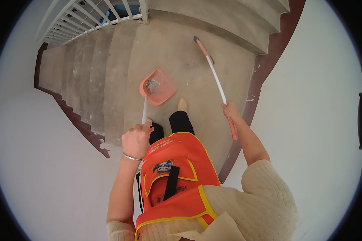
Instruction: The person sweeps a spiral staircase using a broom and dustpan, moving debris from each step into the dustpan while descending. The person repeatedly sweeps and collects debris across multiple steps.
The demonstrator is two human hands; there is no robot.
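Note:
My left hand (136, 140) is closed around the upright white handle of a pink plastic dustpan (166, 89). The pan lies on the landing in front of my feet, with dark debris (148, 88) and a small blue-and-yellow scrap (154, 83) in it. My right hand (230, 110) grips a broom (216, 77) near the top of its white stick, just above the pink end grip. Its pink head with dark bristles (211, 58) rests on the concrete, ahead and to the right of the dustpan.
Concrete steps (92, 75) fall away at the left beside a white metal railing (93, 15). More steps (223, 22) rise at the top right. A dark red skirting band (261, 70) edges the white wall (313, 90). I wear a red apron (184, 150).

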